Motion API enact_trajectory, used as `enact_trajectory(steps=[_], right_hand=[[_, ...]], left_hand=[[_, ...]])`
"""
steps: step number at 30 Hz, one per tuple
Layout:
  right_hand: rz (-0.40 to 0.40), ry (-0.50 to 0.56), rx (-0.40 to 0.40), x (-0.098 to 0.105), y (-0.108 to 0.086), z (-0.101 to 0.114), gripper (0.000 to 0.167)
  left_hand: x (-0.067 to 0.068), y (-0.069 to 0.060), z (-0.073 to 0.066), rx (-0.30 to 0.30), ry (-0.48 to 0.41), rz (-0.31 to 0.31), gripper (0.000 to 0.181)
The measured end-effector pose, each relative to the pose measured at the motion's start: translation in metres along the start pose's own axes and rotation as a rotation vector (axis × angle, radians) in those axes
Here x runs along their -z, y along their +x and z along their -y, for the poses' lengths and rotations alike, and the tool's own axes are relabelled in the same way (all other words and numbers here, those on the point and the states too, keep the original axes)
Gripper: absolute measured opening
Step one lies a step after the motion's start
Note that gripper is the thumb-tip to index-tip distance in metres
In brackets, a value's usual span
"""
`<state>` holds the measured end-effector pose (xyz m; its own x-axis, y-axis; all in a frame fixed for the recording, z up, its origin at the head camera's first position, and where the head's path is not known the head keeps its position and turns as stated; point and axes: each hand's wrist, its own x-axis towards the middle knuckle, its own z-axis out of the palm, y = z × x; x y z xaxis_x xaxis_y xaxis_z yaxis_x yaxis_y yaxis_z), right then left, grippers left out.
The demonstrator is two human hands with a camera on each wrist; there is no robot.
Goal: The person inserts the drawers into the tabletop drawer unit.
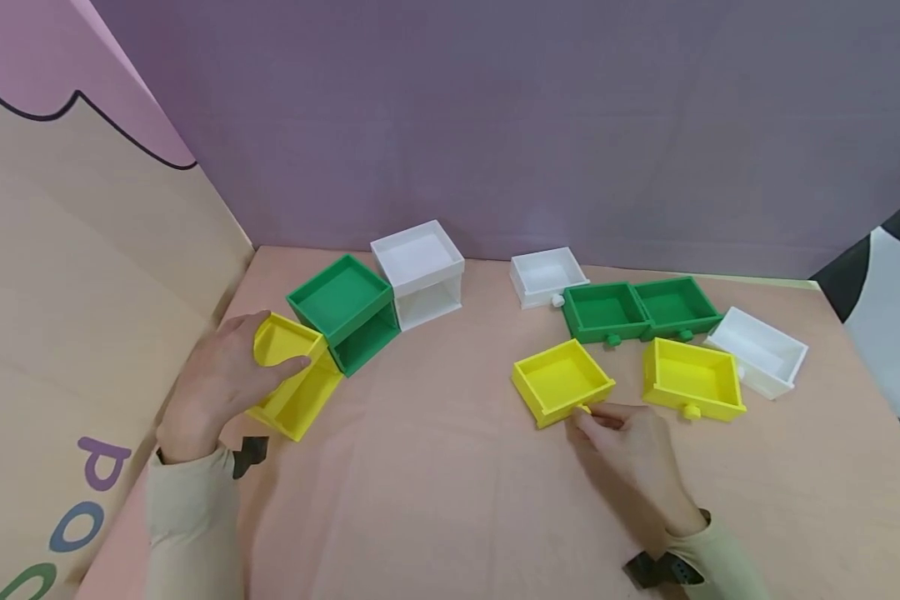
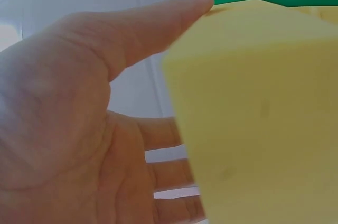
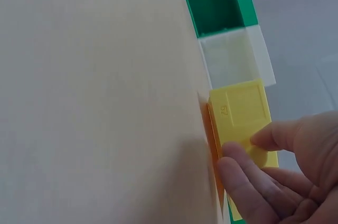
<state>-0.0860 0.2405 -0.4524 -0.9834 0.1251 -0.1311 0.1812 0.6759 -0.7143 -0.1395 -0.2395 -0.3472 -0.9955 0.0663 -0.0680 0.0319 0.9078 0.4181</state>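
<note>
My left hand grips a yellow drawer case from its left side. In the left wrist view the thumb lies along the case's upper edge, and the other fingers reach behind it. At the centre right, my right hand pinches the small knob of a yellow drawer, an open-topped tray. The right wrist view shows that drawer's front, with the knob mostly covered by fingers. A green case and a white case, both open at the front, stand beside the yellow one.
Right of the cases lie more loose drawers with knobs: a white drawer, two green drawers side by side, another yellow drawer and another white drawer. A purple-grey wall borders the pink tabletop.
</note>
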Motion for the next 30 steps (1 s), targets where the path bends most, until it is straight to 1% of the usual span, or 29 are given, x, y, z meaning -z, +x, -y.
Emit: enact_trajectory(steps=[6,9,14,17,22,30], right_hand=[[0.038,0.020,0.000,-0.011,-0.002,0.009,0.033],[0.045,0.025,0.016,-0.016,-0.003,0.011,0.032],[0.062,0.041,0.056,-0.025,-0.004,0.016,0.031],[0.084,0.061,0.061,-0.031,-0.005,0.020,0.031],[0.107,0.078,0.077,-0.042,-0.006,0.028,0.030],[0.140,0.079,0.137,-0.059,-0.007,0.041,0.028]], left_hand=[[0.000,0.000,-0.001,0.015,-0.007,-0.008,0.078],[0.000,0.000,-0.002,0.023,-0.020,-0.010,0.074],[0.001,0.000,-0.004,0.050,-0.037,0.008,0.066],[0.001,0.000,-0.005,0.067,-0.029,0.022,0.066],[0.001,0.001,-0.004,0.085,-0.017,0.029,0.070],[0.000,0.000,-0.002,0.073,-0.003,0.011,0.078]])
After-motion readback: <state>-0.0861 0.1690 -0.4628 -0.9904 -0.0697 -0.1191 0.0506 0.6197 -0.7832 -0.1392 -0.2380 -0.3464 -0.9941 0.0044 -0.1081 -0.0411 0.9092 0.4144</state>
